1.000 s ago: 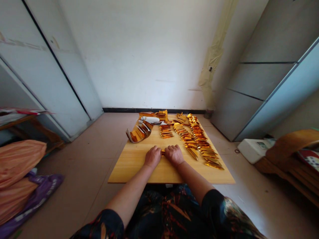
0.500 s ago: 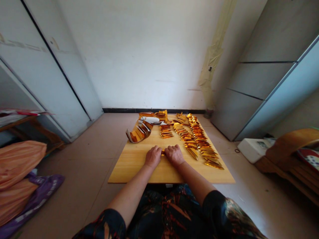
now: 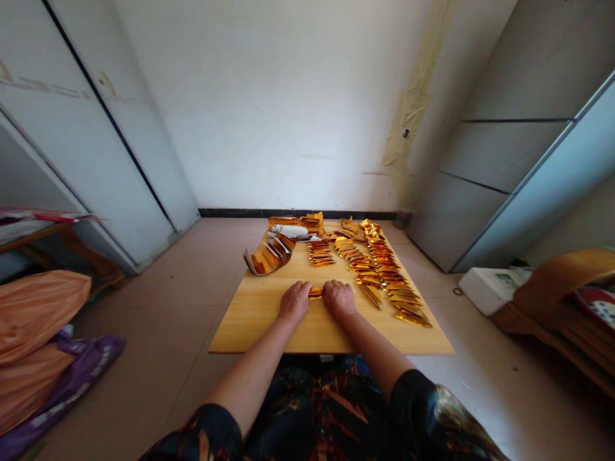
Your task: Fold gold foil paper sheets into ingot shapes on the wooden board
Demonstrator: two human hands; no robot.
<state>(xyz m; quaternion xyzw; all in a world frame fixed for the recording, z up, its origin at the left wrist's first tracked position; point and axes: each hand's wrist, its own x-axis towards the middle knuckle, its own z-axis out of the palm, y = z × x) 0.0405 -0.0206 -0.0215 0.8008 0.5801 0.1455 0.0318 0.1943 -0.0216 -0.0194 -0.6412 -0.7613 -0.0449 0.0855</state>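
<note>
White walls close in around a pale wooden surface (image 3: 250, 330), with a tiled floor (image 3: 158, 282) spreading out on either side. Our left hand (image 3: 295, 302) and right hand (image 3: 339, 299) rest palm down near the middle of the surface, both with fingers curled inward, and they pinch a small gold foil strip (image 3: 316, 292) between them, one hand at each end. Just right of our right hand, folded gold pieces (image 3: 379, 275) run in long rows toward the far edge. Further back on the left sit a curved gold stack (image 3: 268, 261) and a white bundle (image 3: 289, 230). Orange bags (image 3: 33, 314) and a purple bag (image 3: 81, 378) lie on the floor to our left, and a white box (image 3: 487, 290) sits to our right.
</note>
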